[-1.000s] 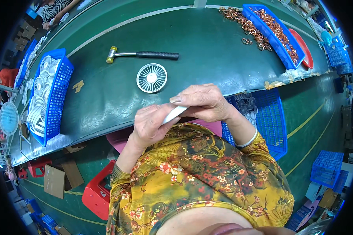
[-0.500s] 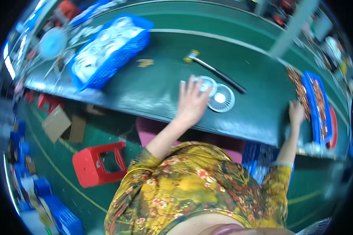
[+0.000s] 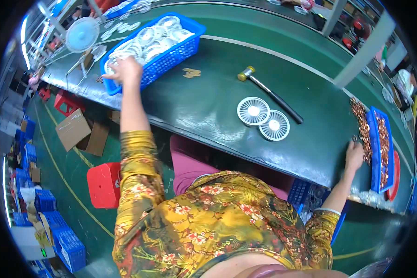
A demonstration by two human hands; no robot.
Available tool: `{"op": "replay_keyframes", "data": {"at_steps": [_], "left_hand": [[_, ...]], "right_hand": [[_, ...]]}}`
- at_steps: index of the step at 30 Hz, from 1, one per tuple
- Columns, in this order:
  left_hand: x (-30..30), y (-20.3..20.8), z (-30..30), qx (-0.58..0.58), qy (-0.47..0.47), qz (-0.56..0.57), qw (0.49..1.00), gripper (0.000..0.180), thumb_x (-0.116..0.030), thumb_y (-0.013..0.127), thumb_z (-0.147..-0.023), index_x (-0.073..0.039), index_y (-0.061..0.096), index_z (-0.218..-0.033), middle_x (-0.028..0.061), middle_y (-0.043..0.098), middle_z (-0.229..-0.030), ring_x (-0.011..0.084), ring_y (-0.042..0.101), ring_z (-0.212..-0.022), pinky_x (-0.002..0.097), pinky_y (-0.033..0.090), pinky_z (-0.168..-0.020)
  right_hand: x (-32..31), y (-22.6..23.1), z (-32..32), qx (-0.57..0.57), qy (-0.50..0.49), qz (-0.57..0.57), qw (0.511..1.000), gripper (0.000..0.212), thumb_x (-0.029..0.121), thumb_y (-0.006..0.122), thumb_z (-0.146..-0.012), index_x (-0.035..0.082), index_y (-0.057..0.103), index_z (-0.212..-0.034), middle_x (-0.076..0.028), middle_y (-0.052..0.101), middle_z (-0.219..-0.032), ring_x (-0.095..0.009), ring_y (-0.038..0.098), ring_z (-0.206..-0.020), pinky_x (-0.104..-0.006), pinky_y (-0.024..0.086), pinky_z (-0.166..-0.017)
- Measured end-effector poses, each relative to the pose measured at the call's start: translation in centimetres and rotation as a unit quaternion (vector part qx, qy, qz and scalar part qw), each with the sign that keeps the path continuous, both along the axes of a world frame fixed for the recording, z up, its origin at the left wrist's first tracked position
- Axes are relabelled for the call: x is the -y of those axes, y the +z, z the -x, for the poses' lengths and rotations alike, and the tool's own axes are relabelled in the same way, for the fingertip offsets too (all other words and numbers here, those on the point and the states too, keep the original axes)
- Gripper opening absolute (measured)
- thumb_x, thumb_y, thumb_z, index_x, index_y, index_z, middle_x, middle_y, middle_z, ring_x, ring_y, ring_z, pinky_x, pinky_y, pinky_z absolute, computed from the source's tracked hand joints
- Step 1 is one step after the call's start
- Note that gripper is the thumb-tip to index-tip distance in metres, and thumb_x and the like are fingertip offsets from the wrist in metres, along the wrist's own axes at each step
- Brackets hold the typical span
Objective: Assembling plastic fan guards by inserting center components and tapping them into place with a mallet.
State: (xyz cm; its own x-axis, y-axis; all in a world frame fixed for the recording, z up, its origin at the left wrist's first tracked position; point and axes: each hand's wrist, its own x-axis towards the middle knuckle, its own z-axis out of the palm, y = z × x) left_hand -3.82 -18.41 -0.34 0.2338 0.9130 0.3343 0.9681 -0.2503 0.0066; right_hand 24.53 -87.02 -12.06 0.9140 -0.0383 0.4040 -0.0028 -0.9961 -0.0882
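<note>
- Left hand (image 3: pixel 127 69), upper left: fingers partly spread over white slotted discs (image 3: pixel 148 36) in blue basket (image 3: pixel 180 52); grip can't be told.
- Right hand (image 3: pixel 355 154), right side: fingers curled in, beside copper-coloured rings (image 3: pixel 359 121); hold unclear.
- Two loose discs (image 3: pixel 253 111) right of centre on counter (image 3: pixel 194 99), hammer (image 3: pixel 278 98) near.

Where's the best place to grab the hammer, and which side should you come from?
Probably the black handle of the hammer, wrapped from above near its free end, coming from the right. It's long and slim, lies flat, and slants down toward the right, with the head at the far left end. Two white slotted discs sit close on the near side.
</note>
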Motion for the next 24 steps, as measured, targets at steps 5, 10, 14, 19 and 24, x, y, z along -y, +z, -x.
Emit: {"op": "replay_keyframes", "data": {"at_steps": [5,10,14,19,24], "left_hand": [[-4.7,-2.6,0.5,-0.031,0.005,-0.06,0.998,0.037,-0.031,0.056,-0.08,-0.018,0.063,-0.113,0.0181,0.047,-0.134,0.04,0.033,-0.132,0.0762,0.014,-0.097],[-6.7,-4.5,1.6,0.061,-0.056,-0.132,0.988,0.033,-0.041,0.069,-0.074,-0.022,0.067,-0.102,0.0111,0.058,-0.119,0.0382,0.044,-0.12,0.0765,0.016,-0.096],[-5.5,-3.2,0.8,-0.003,0.021,-0.106,0.994,0.045,-0.049,0.066,-0.074,-0.025,0.061,-0.111,0.0167,0.054,-0.123,0.0387,0.04,-0.123,0.078,0.011,-0.096],[-4.6,-1.1,0.4,-0.078,0.043,-0.031,0.996,0.057,-0.057,0.06,-0.075,-0.023,0.06,-0.121,0.013,0.046,-0.138,0.0401,0.028,-0.134,0.0782,0.008,-0.096],[-1.2,-1.1,0.7,0.001,-0.064,-0.14,0.988,0.044,-0.053,0.061,-0.079,-0.022,0.067,-0.11,0.0127,0.056,-0.126,0.0361,0.04,-0.126,0.0711,0.024,-0.096]], "right_hand": [[-3.9,2.1,3.9,-0.038,0.076,-0.048,0.995,0.026,0.03,0.053,-0.088,0.008,0.064,-0.095,-0.017,0.062,-0.098,-0.035,0.059,-0.094,-0.0455,0.048,-0.08],[-8.5,2.2,7.4,0.088,0.257,-0.198,0.942,0.009,0.013,0.064,-0.082,0.006,0.063,-0.088,-0.01,0.063,-0.09,-0.028,0.061,-0.088,-0.0354,0.049,-0.077],[-9.9,1.8,8.7,0.079,0.25,-0.213,0.941,0.009,0.016,0.066,-0.081,0.009,0.063,-0.086,-0.007,0.062,-0.093,-0.026,0.063,-0.083,-0.0356,0.051,-0.07],[-9.4,1.4,8.9,0.064,0.238,-0.255,0.935,0.01,0.016,0.068,-0.08,0.009,0.063,-0.084,-0.005,0.063,-0.092,-0.024,0.064,-0.08,-0.0343,0.051,-0.068],[-9.5,2.1,9.5,0.132,0.275,-0.278,0.911,0.01,0.011,0.07,-0.078,0.008,0.064,-0.085,-0.005,0.062,-0.091,-0.023,0.063,-0.079,-0.0331,0.051,-0.068]]}}
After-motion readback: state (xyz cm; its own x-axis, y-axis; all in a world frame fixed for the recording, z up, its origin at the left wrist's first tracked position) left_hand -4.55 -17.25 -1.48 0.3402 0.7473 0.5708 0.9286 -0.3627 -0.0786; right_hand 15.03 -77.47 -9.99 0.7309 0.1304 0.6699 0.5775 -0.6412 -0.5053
